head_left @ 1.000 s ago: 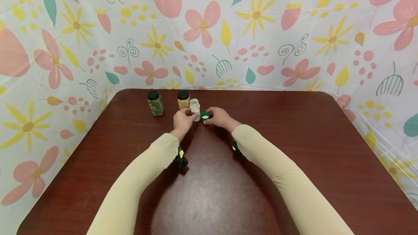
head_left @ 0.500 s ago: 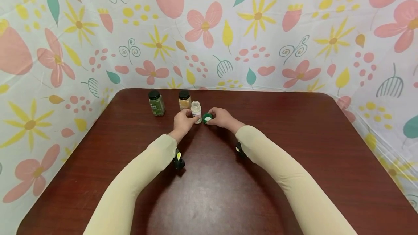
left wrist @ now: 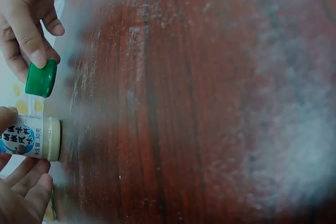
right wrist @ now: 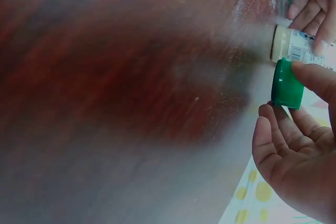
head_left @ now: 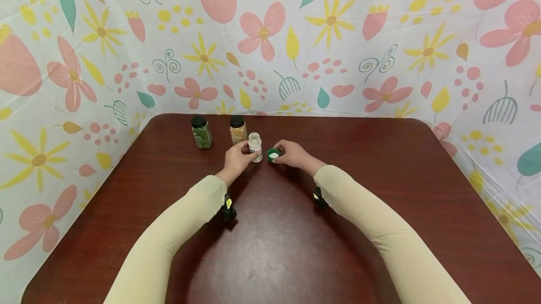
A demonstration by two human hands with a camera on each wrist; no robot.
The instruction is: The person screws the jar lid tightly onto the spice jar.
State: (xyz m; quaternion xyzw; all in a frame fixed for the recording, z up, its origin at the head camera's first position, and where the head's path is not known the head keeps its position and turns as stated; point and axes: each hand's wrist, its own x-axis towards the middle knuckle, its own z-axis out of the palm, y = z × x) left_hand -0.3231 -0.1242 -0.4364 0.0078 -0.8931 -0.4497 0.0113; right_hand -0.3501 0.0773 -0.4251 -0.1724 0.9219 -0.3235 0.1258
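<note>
In the head view a small clear jar with pale contents and a printed label stands upright, its mouth uncovered. My left hand grips its side between thumb and fingers. To the right of it my right hand pinches a green screw cap, whose white inner face points up. The left wrist view has the cap apart from the labelled jar, a narrow gap between them. In the right wrist view my thumb and fingertips hold the cap by its edge.
Behind my left hand stands a black-lidded jar of yellow-orange contents. Further left is another black-lidded jar, with green contents. The dark red-brown wooden table ends at the back against a flower-patterned cloth.
My right hand has drawn the green cap a little to the right, away from the jar. The jar and my left hand have shifted slightly nearer to me.
</note>
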